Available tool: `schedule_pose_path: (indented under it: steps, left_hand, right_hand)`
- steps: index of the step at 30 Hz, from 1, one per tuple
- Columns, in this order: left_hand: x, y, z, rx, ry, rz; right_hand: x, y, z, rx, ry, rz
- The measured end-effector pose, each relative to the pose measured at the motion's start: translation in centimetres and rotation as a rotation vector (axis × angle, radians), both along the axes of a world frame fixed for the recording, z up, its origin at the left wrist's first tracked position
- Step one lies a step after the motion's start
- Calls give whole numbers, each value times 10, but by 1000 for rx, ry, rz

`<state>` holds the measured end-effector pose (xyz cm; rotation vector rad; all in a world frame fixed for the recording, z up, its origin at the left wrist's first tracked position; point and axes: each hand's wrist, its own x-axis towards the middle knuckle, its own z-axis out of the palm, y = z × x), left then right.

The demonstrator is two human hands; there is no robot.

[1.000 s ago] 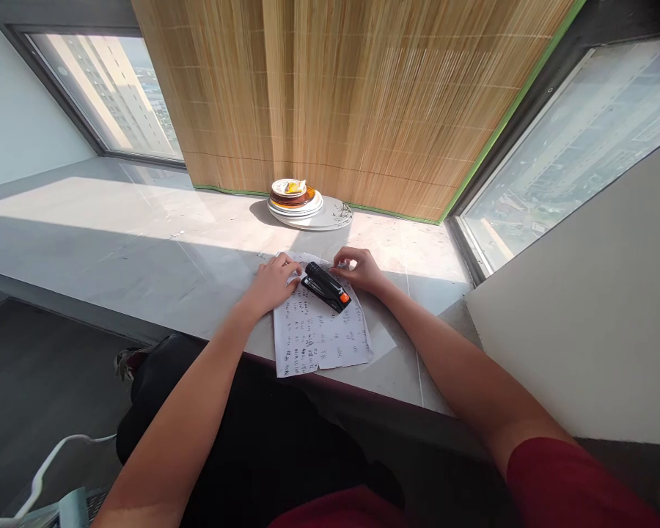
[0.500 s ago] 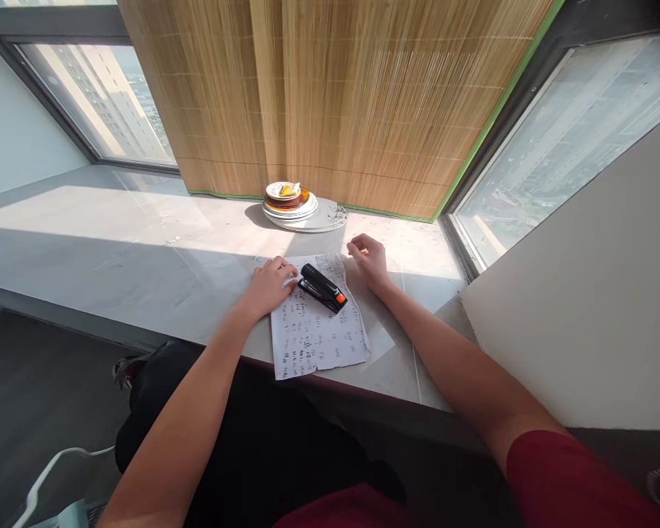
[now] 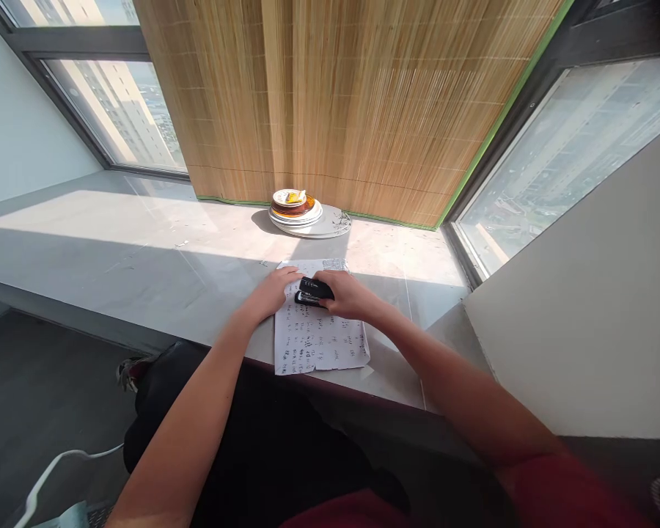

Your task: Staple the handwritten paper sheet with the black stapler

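A black stapler (image 3: 314, 287) lies over the upper half of a handwritten sheet of paper (image 3: 319, 345). My right hand (image 3: 346, 295) is wrapped around the stapler's right end and hides its orange part. The stapler's other end points left, its jaws apart. At the sheet's upper left edge rests my left hand (image 3: 275, 292), fingers stretched toward the stapler with the fingertips on the paper. The paper's lower edge reaches close to the front of the ledge and has a small tear.
Behind the paper, a stack of plates (image 3: 297, 213) stands on an oval platter (image 3: 335, 224) with a yellow item on top. A bamboo blind (image 3: 352, 110) hangs behind the pale stone ledge (image 3: 143, 257). A white wall (image 3: 583, 293) borders the right side.
My right hand has come from beyond the paper's upper right corner and taken hold of the stapler, which has turned slightly. My left hand stays at the paper's edge.
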<state>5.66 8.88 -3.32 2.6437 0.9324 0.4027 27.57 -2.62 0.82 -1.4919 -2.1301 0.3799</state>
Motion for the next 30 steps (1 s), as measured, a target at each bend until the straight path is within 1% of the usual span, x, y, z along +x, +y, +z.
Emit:
schedule_pose_path:
  steps: [2,4,9,11,13,16,20,24,27,30]
  left_hand:
    - [-3,1,1,-41,1,-5]
    - [-4,1,3,-74,3,-7]
    - [-5,-2,12,-185,-57,13]
    - [-5,-3,14,-224,-87,35]
    - [-5,-4,15,-255,-107,49]
    - [-6,-4,15,-293,-131,51]
    - [-6,1,14,-352,-157,63]
    - [-8,8,12,-410,-165,39]
    - [-9,10,11,-422,-170,54]
    - [-10,9,12,-425,-168,63]
  right_hand:
    - [4,0,4,-15,31,64]
    - [13,-1,12,-31,52,76]
    - [43,-7,39,-46,91,-109]
    - [53,-10,45,-93,104,-100]
    - [60,-11,47,-150,120,-42]
    - [62,-12,46,-206,112,44]
    - [59,-11,46,-223,62,94]
    - [58,-11,46,-253,24,170]
    - [60,-11,46,-187,22,132]
    - [63,-10,46,-143,86,9]
